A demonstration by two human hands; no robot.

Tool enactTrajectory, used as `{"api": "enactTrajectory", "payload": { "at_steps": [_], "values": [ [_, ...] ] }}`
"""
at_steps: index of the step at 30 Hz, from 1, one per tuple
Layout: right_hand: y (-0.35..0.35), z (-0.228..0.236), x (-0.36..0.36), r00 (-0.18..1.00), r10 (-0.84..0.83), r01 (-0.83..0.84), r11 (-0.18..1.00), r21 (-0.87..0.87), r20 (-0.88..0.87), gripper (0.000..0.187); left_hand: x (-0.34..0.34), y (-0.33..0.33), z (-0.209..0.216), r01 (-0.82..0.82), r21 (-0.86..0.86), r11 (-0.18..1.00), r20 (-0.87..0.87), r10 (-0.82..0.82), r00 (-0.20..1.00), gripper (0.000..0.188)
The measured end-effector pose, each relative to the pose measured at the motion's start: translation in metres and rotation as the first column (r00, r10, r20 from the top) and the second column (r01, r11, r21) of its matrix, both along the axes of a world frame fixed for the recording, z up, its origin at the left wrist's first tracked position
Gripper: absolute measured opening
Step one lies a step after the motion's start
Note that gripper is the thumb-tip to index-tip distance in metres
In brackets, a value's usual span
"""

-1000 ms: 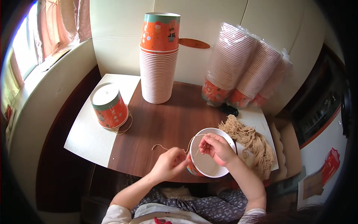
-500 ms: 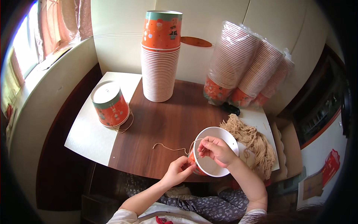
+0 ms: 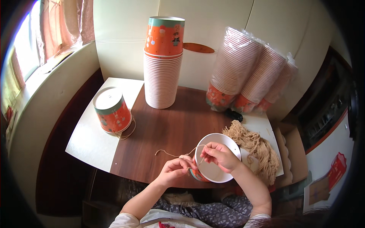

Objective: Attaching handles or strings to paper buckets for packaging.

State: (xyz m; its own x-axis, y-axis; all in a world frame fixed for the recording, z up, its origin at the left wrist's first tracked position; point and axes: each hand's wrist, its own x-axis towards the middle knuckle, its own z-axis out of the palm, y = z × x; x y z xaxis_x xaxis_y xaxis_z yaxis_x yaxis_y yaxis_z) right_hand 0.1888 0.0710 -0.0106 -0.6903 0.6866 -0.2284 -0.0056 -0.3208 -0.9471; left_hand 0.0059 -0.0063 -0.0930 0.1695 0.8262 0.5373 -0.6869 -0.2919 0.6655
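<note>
Beige string [image 3: 173,154] is pinched by both hands, left hand [image 3: 175,171] outside the cup [image 3: 215,163], right hand [image 3: 220,155] over its rim; string runs leftward.

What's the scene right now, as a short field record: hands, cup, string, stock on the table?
left hand: pinches the string beside the cup's rim
right hand: over the cup's mouth, fingers on the string
cup: orange paper cup with white inside, at the table's near edge
string: thin beige strand, loose end lying on the table
twine bundle: right of the cup
upside-down cup: far left, string under it
open stack: centre back
wrapped stacks: back right, leaning
</note>
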Motion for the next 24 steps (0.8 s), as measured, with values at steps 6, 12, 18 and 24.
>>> {"api": "enactTrajectory", "payload": {
  "at_steps": [6,12,18,24],
  "values": [
    [-0.002,0.007,0.000,1.000,0.017,-0.019,0.995,0.093,0.024,0.013,0.003,0.002,0.017,0.064,-0.338,0.939,0.092,-0.035,0.995,0.006],
    [-0.002,0.035,-0.024,0.986,0.101,-0.161,0.809,0.566,0.135,0.015,0.009,0.004,0.032,-0.032,-0.432,0.901,-0.139,-0.032,0.990,0.020],
    [0.010,0.037,-0.047,0.910,0.036,-0.401,0.330,0.855,0.413,0.027,0.003,0.007,0.027,-0.195,-0.347,0.917,-0.351,0.066,0.934,0.014],
    [0.017,0.039,-0.017,0.851,0.168,-0.498,0.556,0.665,0.497,0.050,-0.003,0.009,0.029,-0.116,-0.410,0.905,-0.259,0.007,0.966,0.017]
  ]
}}
